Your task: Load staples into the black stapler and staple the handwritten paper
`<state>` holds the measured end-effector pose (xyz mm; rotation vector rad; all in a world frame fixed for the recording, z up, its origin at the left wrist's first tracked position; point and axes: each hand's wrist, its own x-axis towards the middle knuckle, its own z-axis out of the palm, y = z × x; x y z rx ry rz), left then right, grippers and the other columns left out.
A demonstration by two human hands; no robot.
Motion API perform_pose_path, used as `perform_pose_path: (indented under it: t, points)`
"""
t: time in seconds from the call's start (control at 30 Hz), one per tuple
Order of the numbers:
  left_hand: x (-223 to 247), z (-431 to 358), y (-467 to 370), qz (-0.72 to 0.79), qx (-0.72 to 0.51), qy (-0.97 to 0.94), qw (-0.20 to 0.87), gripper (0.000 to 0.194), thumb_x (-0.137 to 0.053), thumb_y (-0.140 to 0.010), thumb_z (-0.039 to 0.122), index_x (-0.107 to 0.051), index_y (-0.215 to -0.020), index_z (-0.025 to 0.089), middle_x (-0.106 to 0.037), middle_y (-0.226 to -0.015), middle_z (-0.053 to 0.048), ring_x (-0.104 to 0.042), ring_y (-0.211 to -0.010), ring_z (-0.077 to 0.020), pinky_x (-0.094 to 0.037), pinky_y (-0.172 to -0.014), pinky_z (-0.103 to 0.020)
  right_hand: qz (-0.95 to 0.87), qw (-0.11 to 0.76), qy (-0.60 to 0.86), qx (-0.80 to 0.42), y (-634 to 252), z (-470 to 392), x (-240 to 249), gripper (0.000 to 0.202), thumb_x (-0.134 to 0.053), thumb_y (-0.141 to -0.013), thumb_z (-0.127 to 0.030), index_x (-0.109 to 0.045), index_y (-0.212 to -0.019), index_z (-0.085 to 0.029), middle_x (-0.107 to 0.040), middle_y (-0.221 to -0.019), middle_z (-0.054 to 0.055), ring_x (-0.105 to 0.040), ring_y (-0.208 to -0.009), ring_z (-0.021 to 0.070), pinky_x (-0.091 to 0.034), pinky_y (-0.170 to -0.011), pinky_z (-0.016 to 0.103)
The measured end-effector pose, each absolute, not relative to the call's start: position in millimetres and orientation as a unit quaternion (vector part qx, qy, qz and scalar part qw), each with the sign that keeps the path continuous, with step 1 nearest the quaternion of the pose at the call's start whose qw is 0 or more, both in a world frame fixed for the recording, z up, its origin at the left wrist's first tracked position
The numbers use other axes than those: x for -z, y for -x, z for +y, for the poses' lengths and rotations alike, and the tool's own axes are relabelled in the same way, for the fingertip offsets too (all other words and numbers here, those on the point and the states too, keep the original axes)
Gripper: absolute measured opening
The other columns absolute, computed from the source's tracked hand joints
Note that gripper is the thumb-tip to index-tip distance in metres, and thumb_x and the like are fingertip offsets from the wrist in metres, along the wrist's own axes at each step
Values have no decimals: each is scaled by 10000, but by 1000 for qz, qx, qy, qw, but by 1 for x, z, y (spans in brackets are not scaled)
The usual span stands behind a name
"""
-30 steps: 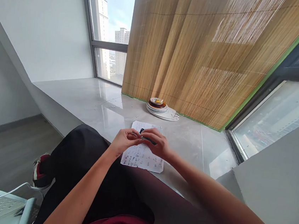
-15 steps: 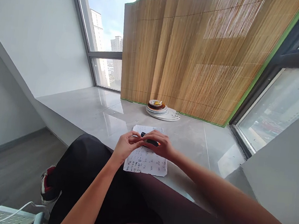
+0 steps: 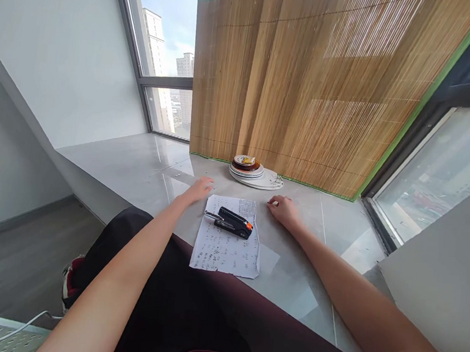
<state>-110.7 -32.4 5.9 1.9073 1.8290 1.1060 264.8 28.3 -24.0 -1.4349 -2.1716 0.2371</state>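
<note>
One bare left hand (image 3: 200,188) has its grip loosely parted, with no object visible in it; the fingers point rightward just beyond the top left corner of a white, handwritten paper sheet (image 3: 226,256). The bare right hand (image 3: 284,210) is low near the sheet's upper right, fingers curled inward; whether that grip pinches anything small, I cannot tell. Both forearms slant inward from the lower corners. Between them, clear of both hands, a black, elongated device with an orange patch (image 3: 234,222) lies on the sheet, atop a glossy grey tiled ledge (image 3: 282,242).
</note>
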Motion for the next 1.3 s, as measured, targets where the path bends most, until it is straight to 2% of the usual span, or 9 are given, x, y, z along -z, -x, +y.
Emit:
perform_pose_path:
  t: [0.17, 0.33, 0.47, 0.63, 0.77, 0.87, 0.93, 1.1, 1.3]
  points:
    - [10, -21, 104, 617, -351, -687, 156, 230, -656, -875, 232, -779, -1064, 193, -708, -1365, -136, -562, -1391, -294, -343, -1243, -440, -827, 229, 510, -52, -258, 31, 33, 290, -550, -983, -281, -771, -1163, -227, -701, -1301, 145, -564, -1215, 352, -462, -950, 500]
    - [12, -44, 109, 642, -335, -680, 115, 196, -610, -905, 229, -782, -998, 211, -754, -1233, -128, -611, -1278, -324, -405, -1175, -461, -825, 251, 504, -41, -258, 32, 38, 406, -560, -970, -238, -688, -1355, -253, -661, -1330, 175, -546, -1211, 379, -476, -959, 551]
    - [8, -66, 112, 658, -341, -665, 86, 147, -622, -878, 180, -757, -863, 236, -761, -1017, -104, -660, -1088, -312, -489, -1036, -431, -784, 363, 500, -54, -254, 26, 28, 324, -515, -961, -215, -728, -1204, -191, -691, -1212, 167, -590, -1115, 323, -480, -936, 471]
    - [12, -92, 115, 669, -403, -619, 90, 232, -666, -771, 115, -756, -950, 231, -744, -927, -69, -664, -872, -245, -530, -950, -392, -758, 513, 388, -108, -212, -24, 9, 215, -473, -1013, -269, -667, -936, -216, -676, -916, 61, -607, -848, 216, -496, -814, 363]
    - [16, -115, 117, 669, -460, -577, 92, 168, -686, -772, 157, -770, -905, 217, -765, -954, -95, -674, -885, -263, -529, -962, -399, -820, 438, 366, -51, -169, -93, 7, 183, -602, -1011, -395, -623, -1095, -234, -679, -1061, 85, -626, -959, 265, -502, -810, 402]
    - [14, -130, 114, 656, -481, -577, 72, 142, -639, -875, 236, -771, -927, 229, -769, -923, -76, -690, -872, -249, -535, -921, -365, -885, 329, 328, 46, -158, -127, 8, 264, -632, -954, -200, -585, -1214, -196, -677, -1086, 113, -615, -940, 290, -476, -766, 418]
    - [12, -137, 108, 635, -522, -565, 72, 179, -599, -937, 293, -761, -985, 233, -736, -857, -52, -692, -805, -217, -547, -800, -315, -914, 283, 274, 101, -160, -137, 7, 371, -583, -912, -64, -569, -1268, -166, -681, -1094, 123, -606, -934, 289, -458, -760, 422]
    - [9, -150, 88, 559, -590, -560, 158, 298, -605, -992, 440, -771, -1109, 223, -612, -780, -9, -532, -522, -104, -448, -511, -233, -928, 277, 164, 186, -168, -141, 0, 434, -504, -974, -59, -517, -1406, -108, -688, -1167, 156, -588, -969, 285, -436, -792, 432]
    - [6, -158, 84, 477, -635, -560, 236, 386, -667, -981, 524, -790, -1193, 226, -596, -866, -26, -525, -610, -91, -471, -562, -227, -940, 279, 42, 192, -168, -142, 1, 383, -481, -1060, -183, -509, -1426, -73, -680, -1176, 170, -580, -924, 245, -410, -765, 398]
